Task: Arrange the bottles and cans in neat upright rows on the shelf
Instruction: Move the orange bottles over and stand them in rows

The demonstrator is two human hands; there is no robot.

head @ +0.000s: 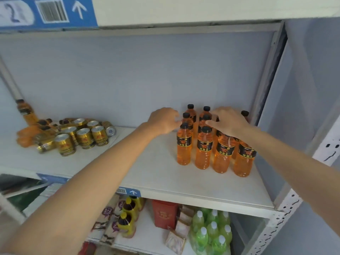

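Several orange drink bottles point(204, 148) with black caps and black labels stand upright in rows on the right of the white shelf point(165, 177). My left hand point(162, 120) reaches in from the left, its curled fingers at the neck of a left-column bottle point(186, 117). My right hand point(229, 120) lies over the tops of the right-hand bottles, thumb and forefinger around the neck of a second-column bottle point(206, 117). On the shelf's left, gold cans point(83, 135) stand and lie jumbled, and more orange bottles point(27, 133) lie on their sides. One bottle point(25, 111) stands by the post.
The shelf's grey back wall and the right upright post point(265, 85) close in the bottle rows. An upper shelf edge with a blue barcode label point(51, 11) hangs overhead. The lower shelf holds green bottles point(211, 230), yellow bottles point(128, 218), a red box point(164, 214) and packets.
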